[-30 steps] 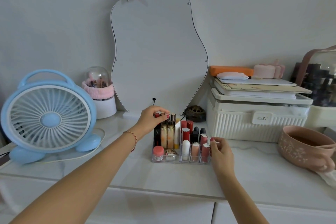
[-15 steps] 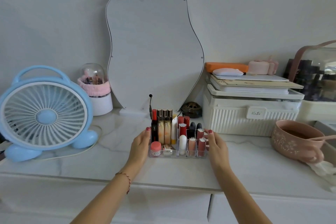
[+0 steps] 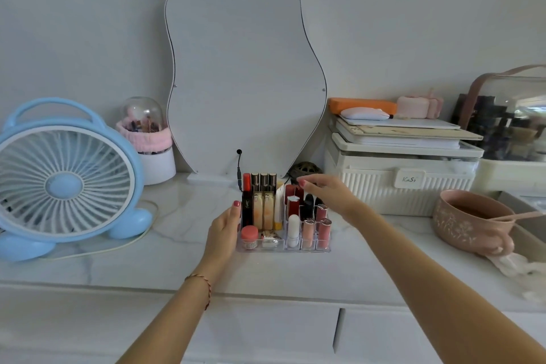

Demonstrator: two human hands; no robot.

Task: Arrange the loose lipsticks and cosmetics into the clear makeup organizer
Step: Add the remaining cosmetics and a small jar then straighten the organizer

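**White marble counter: final adjustment of the organizer**

White marble counter [image 3: 177,216] holds the clear organizer [image 3: 283,245], filled, before the mirror [image 3: 245,74]. Left hand [image 3: 223,230] lies flat against its left wall, fingers open, gripping nothing. Right hand [image 3: 331,190] hovers open above the red lipsticks [image 3: 294,198], holding nothing. Steady the tray; press tall tubes straight down.

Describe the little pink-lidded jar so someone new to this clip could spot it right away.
Start at the tall pear-shaped mirror; directly in front of it on the white counter stands the clear makeup organizer. The jar sits in its front-left corner, beside the left hand. It is the only squat round pot there; its neighbours are upright tubes.
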